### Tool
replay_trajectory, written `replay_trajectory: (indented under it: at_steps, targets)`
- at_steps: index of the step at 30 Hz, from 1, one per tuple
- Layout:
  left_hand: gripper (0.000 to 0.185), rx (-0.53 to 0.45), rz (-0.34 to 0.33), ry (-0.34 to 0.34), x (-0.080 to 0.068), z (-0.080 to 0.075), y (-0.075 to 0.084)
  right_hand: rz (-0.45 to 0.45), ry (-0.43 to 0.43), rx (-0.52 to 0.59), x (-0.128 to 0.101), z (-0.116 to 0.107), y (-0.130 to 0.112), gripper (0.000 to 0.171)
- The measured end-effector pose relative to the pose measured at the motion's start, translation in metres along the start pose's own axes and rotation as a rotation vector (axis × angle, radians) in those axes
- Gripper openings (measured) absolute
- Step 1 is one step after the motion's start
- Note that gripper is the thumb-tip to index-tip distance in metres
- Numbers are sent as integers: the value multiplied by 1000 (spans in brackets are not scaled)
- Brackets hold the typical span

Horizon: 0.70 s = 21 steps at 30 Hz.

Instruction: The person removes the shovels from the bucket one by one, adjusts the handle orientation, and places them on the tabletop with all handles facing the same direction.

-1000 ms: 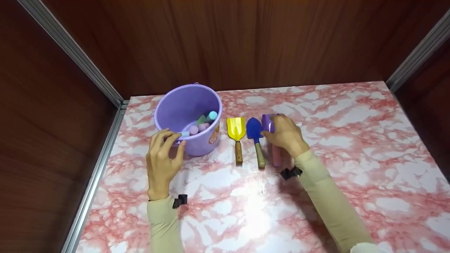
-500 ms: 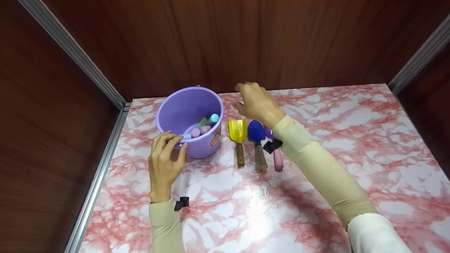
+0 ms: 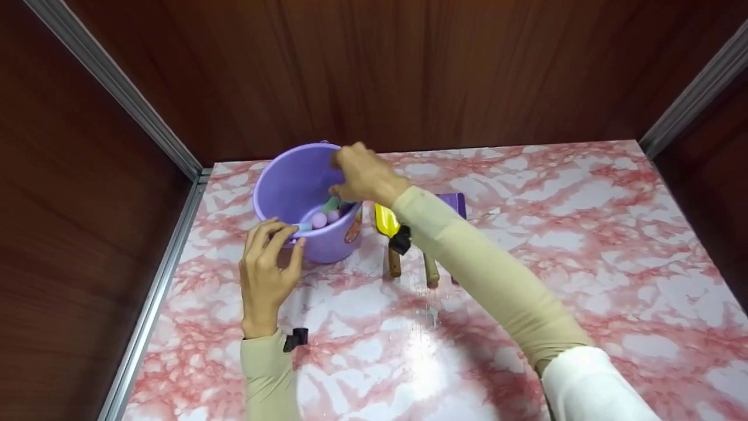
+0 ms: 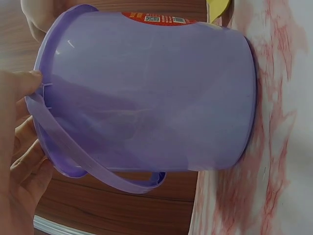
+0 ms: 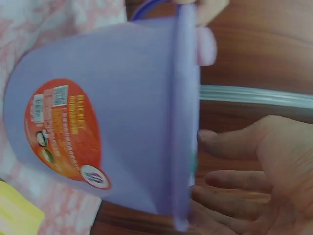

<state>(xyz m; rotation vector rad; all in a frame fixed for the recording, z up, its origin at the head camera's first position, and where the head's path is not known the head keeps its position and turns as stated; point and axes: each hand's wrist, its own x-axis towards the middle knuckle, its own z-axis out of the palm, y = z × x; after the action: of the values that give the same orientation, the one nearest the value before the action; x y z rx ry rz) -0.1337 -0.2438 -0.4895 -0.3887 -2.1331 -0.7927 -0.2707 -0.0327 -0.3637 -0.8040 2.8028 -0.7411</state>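
Observation:
A purple bucket (image 3: 324,245) stands on the table, its mouth tipped toward me in the head view. My left hand (image 3: 269,272) holds the near rim between thumb and fingers, beside the folded-down bucket handle (image 4: 88,152). Over the bucket's right rim reaches my right hand (image 3: 368,175), blurred, its thumb and fingers spread with nothing between them in the right wrist view (image 5: 274,171). Inside lie several rounded handle ends, one lilac (image 3: 319,220) and one light blue (image 3: 303,227), plus a green piece (image 3: 331,204). The right hand hides part of the contents.
Right of the bucket lie a yellow toy shovel (image 3: 385,221), a trowel whose wooden handle (image 3: 431,272) shows, and a purple tool (image 3: 453,203). My right forearm covers much of them. Brown wood-grain panels (image 3: 409,70) enclose the marbled tabletop (image 3: 584,234).
My right hand has lifted off the purple tool and swung left, up over the tools to the bucket's mouth. The left hand keeps its hold on the rim.

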Motion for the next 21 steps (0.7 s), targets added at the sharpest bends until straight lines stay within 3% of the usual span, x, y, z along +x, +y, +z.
replay_trajectory:
  at_steps: [9,12,16,21]
  targets:
    - [23,5,4,4,-2,0,-2,45,-291,-311,23,21,-15,34]
    - [22,9,5,-1,-1,1,-2,81,-381,-366,27,24,-19,30]
    - [22,10,5,-8,0,1,-1,119,-425,-430,31,28,-23,27]
    - [22,12,0,-7,1,-1,0,122,-389,-509,36,36,-28,31]
